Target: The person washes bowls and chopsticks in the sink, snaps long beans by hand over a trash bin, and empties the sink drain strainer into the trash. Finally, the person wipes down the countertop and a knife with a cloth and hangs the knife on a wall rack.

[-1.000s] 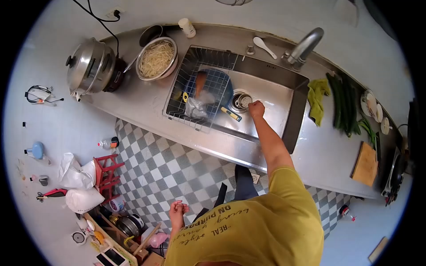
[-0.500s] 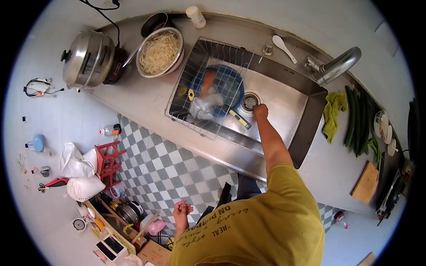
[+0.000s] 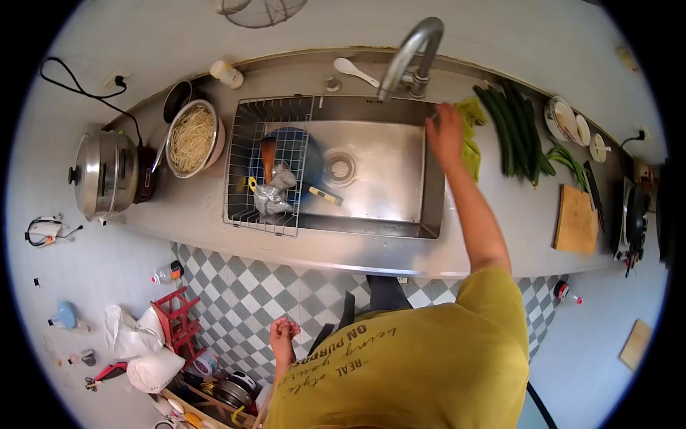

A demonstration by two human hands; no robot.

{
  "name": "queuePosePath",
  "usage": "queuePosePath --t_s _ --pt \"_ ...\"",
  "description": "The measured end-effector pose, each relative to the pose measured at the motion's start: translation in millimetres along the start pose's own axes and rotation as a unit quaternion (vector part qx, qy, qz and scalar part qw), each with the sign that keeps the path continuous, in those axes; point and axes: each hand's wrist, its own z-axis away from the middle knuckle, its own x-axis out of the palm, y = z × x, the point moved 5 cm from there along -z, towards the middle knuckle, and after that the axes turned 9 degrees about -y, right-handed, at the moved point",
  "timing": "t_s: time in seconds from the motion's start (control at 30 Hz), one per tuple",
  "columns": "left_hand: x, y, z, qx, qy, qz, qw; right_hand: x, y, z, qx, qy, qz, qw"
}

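Note:
My right hand (image 3: 446, 136) is over the back right corner of the steel sink (image 3: 386, 171), beside a crumpled green cloth (image 3: 469, 136) on the counter. Its fingers are curled; what they hold, if anything, I cannot make out. To the left of this hand stands the curved faucet (image 3: 418, 50). My left hand (image 3: 283, 336) hangs low in front of the body, fingers loosely bent and apart, holding nothing. A wire rack (image 3: 300, 207) spans the left of the sink. In or under it are a blue basin (image 3: 304, 146), a wooden-handled tool (image 3: 268, 156) and a crumpled clear bag (image 3: 271, 200).
Several cucumbers (image 3: 511, 132), stacked bowls (image 3: 561, 118) and a cutting board (image 3: 576, 222) lie to the right. A knife (image 3: 594, 196) is beside the board. On the left are a bowl of pale shreds (image 3: 191, 139) and a steamer pot (image 3: 100, 175). A red stool (image 3: 175, 322) stands on the floor.
My right hand has moved from the sink drain to the right, up beside the green cloth. The view has turned and shifted right. My left hand still hangs low.

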Motion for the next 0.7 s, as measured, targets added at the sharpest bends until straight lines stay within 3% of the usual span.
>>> queuePosePath --t_s 0.07,0.17,0.3,0.43,0.57,0.7 --pt "8 4 -10 0.005 -0.023 -0.022 0.999 -22 40 -14 0.016 0.012 0.125 0.992" --pt "20 14 -15 0.007 -0.042 -0.045 0.998 2 95 15 0.017 -0.121 0.155 0.98" --pt "22 22 -17 0.016 -0.068 -0.057 0.996 -22 81 83 -0.008 -0.132 0.123 0.984" --pt "21 22 -26 0.005 -0.08 -0.065 0.995 -53 39 169 0.106 -0.105 0.144 0.978" --pt "24 17 -44 -0.034 -0.106 -0.061 0.992 -49 -15 188 0.084 -0.112 0.069 0.988" --pt "42 39 -54 -0.007 -0.101 -0.071 0.992 -21 20 144 0.1 -0.094 -0.09 0.987"
